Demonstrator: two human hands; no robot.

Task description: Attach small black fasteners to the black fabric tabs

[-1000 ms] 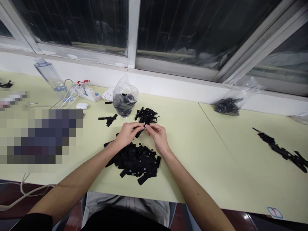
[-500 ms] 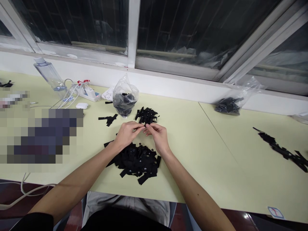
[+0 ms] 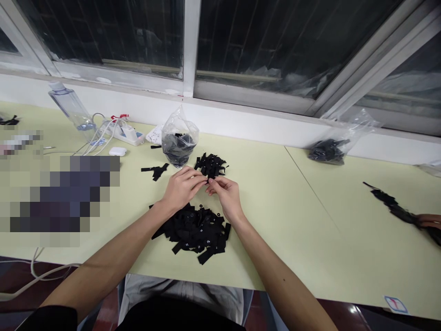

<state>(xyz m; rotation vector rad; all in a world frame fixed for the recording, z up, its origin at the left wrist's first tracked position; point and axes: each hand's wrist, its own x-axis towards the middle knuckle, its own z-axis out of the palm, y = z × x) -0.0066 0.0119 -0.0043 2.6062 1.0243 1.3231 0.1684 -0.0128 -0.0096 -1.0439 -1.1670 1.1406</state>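
My left hand [image 3: 182, 187] and my right hand [image 3: 225, 192] meet fingertip to fingertip above the table. Both are closed in a pinch on a small black strip, mostly covered by the fingers. Just beyond them lies a small heap of black strips [image 3: 211, 163]. Below my hands spreads a larger pile of black strips [image 3: 200, 232], some bearing small white marks. Beside its upper edge sits a small black ring [image 3: 218, 214]. A few loose black strips [image 3: 158, 172] rest left of the far heap.
Behind my hands stands a clear plastic bag [image 3: 179, 142] of dark pieces; another plastic bag [image 3: 329, 151] is at right. A water bottle [image 3: 74, 110], power strip [image 3: 127, 133] and white case [image 3: 117, 151] stand left. Another person's hand [image 3: 430, 220] touches black strips [image 3: 396, 208].
My left hand's fingers and knuckles have lifted slightly, while my right hand has barely moved. Another person's hand has come in at the right edge, onto the strips there.
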